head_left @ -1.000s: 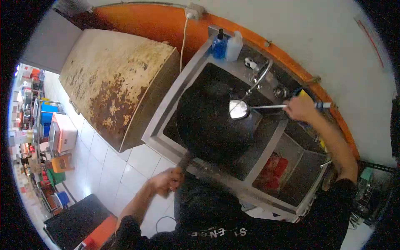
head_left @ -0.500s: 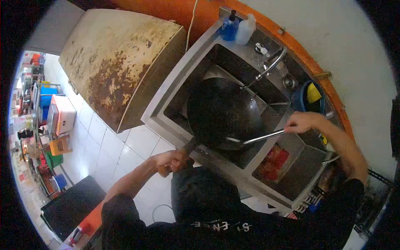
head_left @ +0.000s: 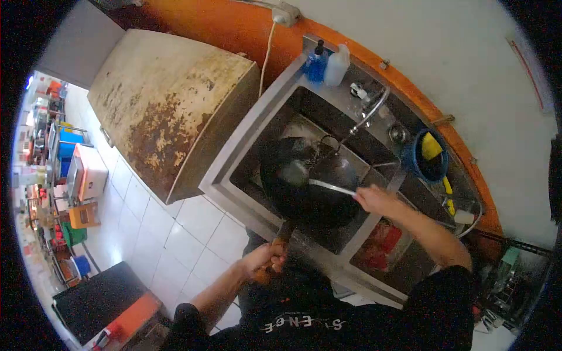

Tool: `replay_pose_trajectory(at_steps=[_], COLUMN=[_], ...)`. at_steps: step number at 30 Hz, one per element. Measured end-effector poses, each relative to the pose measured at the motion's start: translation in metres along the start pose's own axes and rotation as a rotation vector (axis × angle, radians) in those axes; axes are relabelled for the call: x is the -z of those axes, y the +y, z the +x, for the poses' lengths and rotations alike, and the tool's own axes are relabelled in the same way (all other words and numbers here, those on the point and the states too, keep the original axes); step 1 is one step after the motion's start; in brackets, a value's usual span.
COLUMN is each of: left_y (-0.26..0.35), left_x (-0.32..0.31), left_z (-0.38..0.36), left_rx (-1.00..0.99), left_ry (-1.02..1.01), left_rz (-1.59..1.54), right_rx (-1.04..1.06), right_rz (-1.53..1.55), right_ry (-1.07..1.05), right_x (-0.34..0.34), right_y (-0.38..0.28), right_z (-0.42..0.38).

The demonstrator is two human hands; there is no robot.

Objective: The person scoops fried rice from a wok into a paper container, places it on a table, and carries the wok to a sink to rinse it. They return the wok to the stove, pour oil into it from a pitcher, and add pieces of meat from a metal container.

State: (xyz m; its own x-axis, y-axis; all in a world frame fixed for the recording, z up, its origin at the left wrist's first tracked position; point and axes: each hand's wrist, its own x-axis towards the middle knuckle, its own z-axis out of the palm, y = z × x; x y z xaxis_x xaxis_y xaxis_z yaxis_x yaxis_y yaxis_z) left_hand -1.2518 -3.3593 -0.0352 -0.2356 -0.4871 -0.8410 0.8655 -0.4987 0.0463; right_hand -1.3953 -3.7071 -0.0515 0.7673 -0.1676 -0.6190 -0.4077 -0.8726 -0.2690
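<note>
While the left hand [head_left: 264, 259] is closed around the brown handle [head_left: 283, 233] of a dark wok [head_left: 328, 207], the right hand [head_left: 376, 200] is closed around the metal shaft of a ladle [head_left: 333, 186]. The wok is in the left basin of a steel sink [head_left: 221, 182], its handle pointing over the front edge toward the person. The head of the ladle is inside the wok, left of the right hand; blur and glare there make it hard to tell whether it touches the metal.

Behind the wok, a tap [head_left: 369, 115] arches out from the back ledge, with the end of its spout near the far rim. A bottle of blue liquid [head_left: 316, 69] and a white bottle [head_left: 337, 67] stand side by side at the ledge's left end. Farther right, a blue bucket [head_left: 409, 165] has a yellow sponge [head_left: 432, 146] at its top, and a white cup [head_left: 464, 217] lies near the sink's right end. Something red [head_left: 380, 245] is in the right basin; what it is cannot be made out.

Left of the sink stands a large box [head_left: 170, 111] with a stained, peeling top, on a floor of white tiles [head_left: 193, 240]. Beyond it is an orange stool [head_left: 85, 215].
</note>
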Motion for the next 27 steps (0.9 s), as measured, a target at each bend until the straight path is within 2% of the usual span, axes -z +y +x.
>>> replay_pose_trajectory(at_steps=[1, 2, 6, 9, 10, 12, 16, 18, 20, 21, 22, 23, 24, 27], left_y=[0.003, 0.004, -0.009, 0.014, 0.015, 0.015, 0.013, 0.003, 0.002, 0.001, -0.002, 0.000, 0.001, -0.016], left_x=[0.003, 0.007, 0.019, -0.007, -0.001, 0.015, 0.012, 0.009, -0.007, -0.010, 0.002, -0.003, -0.014, -0.028], left_z=[-0.005, -0.012, -0.003, -0.009, -0.011, -0.010, -0.015, 0.008, 0.007, 0.003, 0.007, 0.002, -0.006, -0.002], left_rx=[0.002, 0.023, 0.001, -0.049, -0.034, 0.002, -0.125, -0.179, -0.187, -0.188, -0.157, -0.157, -0.144, -0.086], left_ry=[-0.004, -0.006, -0.069, -0.002, -0.004, -0.019, 0.056, 0.129, 0.113, 0.115, 0.200, 0.209, 0.220, 0.214], left_rz=[-0.008, -0.014, -0.031, 0.093, 0.088, 0.067, 0.263, 0.415, 0.330, 0.275, 0.435, 0.417, 0.402, 0.403], right_rx=[0.055, 0.019, -0.224, -0.138, -0.074, 0.055, 0.251, 0.046, -0.128, -0.127, -0.121, -0.108, -0.179, -0.123], right_rz=[0.050, -0.065, -0.076, -0.064, -0.005, -0.086, 0.086, 0.446, 0.927, 0.883, 0.829, 0.779, 0.939, 0.940], right_ry=[-0.037, -0.107, 0.074, 0.147, 0.050, -0.183, -0.534, -0.419, -0.426, -0.504, -0.595, -0.690, -0.909, -0.533], right_x=[0.009, 0.008, 0.007, 0.027, 0.041, 0.076, 0.067, 0.030, 0.017, 0.025, 0.038, 0.050, 0.057, 0.013], right_y=[-0.003, 0.013, 0.015, -0.017, -0.006, 0.028, 0.047, 0.009, -0.017, -0.020, -0.021, -0.024, -0.026, -0.066], right_z=[-0.011, -0.019, -0.008, 0.005, 0.002, -0.019, -0.044, -0.034, -0.028, -0.034, -0.045, -0.056, -0.071, -0.042])
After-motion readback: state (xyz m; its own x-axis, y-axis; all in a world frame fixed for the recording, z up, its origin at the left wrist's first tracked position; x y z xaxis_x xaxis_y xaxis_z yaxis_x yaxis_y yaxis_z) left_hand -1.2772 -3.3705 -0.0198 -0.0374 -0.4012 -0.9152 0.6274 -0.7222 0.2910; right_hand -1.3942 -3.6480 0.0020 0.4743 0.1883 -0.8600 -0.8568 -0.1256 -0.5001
